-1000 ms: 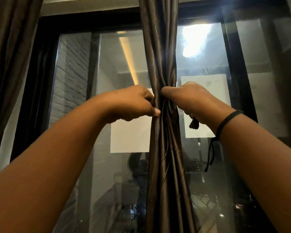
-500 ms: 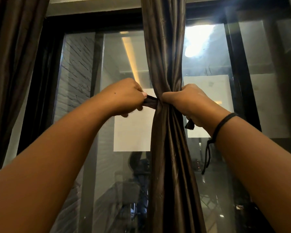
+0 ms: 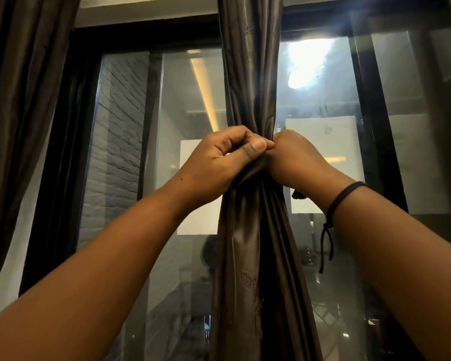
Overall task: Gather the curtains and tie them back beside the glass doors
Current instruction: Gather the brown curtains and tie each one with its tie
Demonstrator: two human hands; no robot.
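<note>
Gathered curtain (image 3: pixel 248 243) hangs as a narrow bunch in front of the glass doors (image 3: pixel 188 100), roughly centre of view, cinched at a waist where both hands meet. Left hand (image 3: pixel 219 162) has its fingers curled, thumb pressed forward against the pinch point, gripping fabric or a tie band there; cannot tell which. Right hand (image 3: pixel 294 157) is curled round the bunch from the other side, knuckles touching the left thumb. A small dark tassel (image 3: pixel 297 195) hangs just below the right wrist, likely the tie end. Black wrist cord (image 3: pixel 344 196) on the right wrist, loose tail dangling. A second curtain (image 3: pixel 24 100) hangs ungathered at far left.

Handling, as judgement: fabric looks thin, glossy, satin-like, so soft, light and slippery. Folds will slide out of a loose hold and the tie may creep down. Best hold is at the cinched waist, whole bunch circled, one hand keeping squeeze while the other works the tie. Knot looks in progress, not yet secured. Pull sideways, not down, to spare the rail above, which is out of view.
</note>
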